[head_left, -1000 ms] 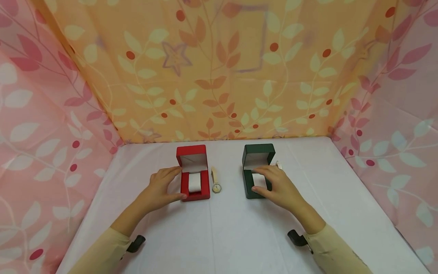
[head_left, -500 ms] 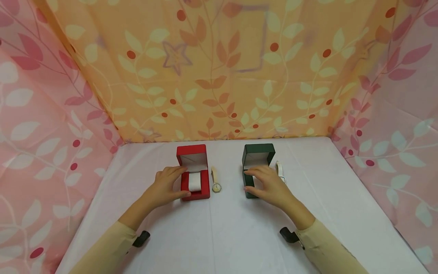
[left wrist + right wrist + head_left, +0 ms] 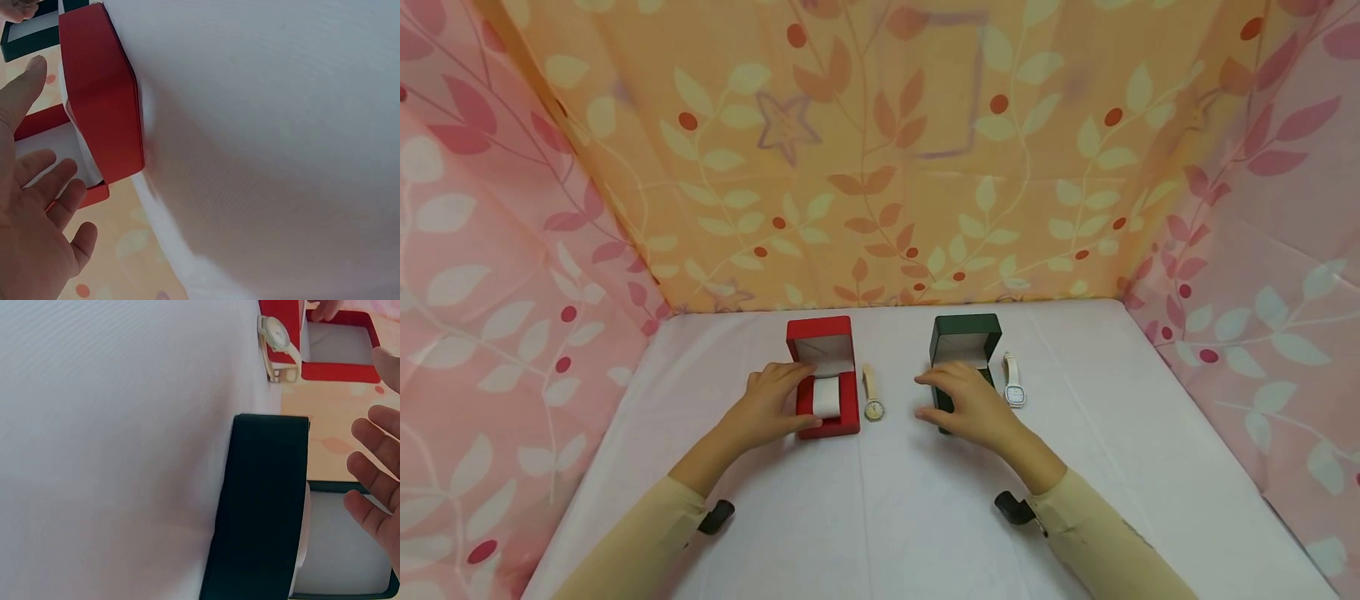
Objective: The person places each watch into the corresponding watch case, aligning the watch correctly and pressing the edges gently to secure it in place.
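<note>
A red watch box (image 3: pixel 818 328) stands with its lid raised, a white cushion (image 3: pixel 826 397) inside. My left hand (image 3: pixel 766 408) hovers over its left side, fingers and thumb spread and holding nothing. Farther right is a dark green watch box (image 3: pixel 966 324), its lid also up. Across its base hangs my right hand (image 3: pixel 966 404), loosely spread and free of any object, hiding most of the inside. In the right wrist view those fingers (image 3: pixel 378 472) are apart from the green box. One wristwatch with a cream strap (image 3: pixel 871 392) lies beside the red box; a white wristwatch (image 3: pixel 1013 387) lies right of the green one.
Everything stands on a table with a white cloth (image 3: pixel 865 517). An orange leaf-patterned curtain (image 3: pixel 880 167) hangs along the back edge, and pink patterned curtains (image 3: pixel 512 275) flank both sides. A dark wrist-worn camera (image 3: pixel 1015 508) sticks out from the right sleeve.
My right hand has shifted left across the green box, uncovering the white wristwatch and covering the cushion there. The left hand has edged right over the red box. The boxes and watches stay put.
</note>
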Tool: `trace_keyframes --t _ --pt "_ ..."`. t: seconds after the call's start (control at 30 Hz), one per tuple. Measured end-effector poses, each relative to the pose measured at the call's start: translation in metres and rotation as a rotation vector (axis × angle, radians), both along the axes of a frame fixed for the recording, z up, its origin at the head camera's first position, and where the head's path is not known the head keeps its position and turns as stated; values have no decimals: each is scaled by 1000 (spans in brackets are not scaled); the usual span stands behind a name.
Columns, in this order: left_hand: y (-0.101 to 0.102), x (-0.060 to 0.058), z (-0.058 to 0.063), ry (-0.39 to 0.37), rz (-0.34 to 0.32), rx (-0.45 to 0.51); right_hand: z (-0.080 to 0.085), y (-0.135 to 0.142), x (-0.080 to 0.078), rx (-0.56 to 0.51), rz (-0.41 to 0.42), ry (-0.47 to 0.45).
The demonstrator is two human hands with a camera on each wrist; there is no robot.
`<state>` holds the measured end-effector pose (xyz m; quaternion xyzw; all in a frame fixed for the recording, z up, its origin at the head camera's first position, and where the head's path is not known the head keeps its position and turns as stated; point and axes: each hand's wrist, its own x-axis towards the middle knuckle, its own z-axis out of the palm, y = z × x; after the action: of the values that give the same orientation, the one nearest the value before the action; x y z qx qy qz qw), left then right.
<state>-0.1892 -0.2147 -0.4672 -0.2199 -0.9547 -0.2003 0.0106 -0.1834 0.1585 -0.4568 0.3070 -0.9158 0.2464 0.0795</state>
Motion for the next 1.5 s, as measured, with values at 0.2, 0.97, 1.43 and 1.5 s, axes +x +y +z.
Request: trace_keyframes --t 0.2,0.97,1.43,1.5 --pt "2 -2 -1 -4 7 -2 -1 -12 -5 -12 16 -37" --pt "10 -10 -10 -19 24 -5 -14 -46 -21 8 39 -133" --pt "11 -13 -12 -21 21 -6 -28 -62 -34 65 12 -169" --pt "11 -13 -11 -22 21 -5 -31 -63 -36 67 8 -172"
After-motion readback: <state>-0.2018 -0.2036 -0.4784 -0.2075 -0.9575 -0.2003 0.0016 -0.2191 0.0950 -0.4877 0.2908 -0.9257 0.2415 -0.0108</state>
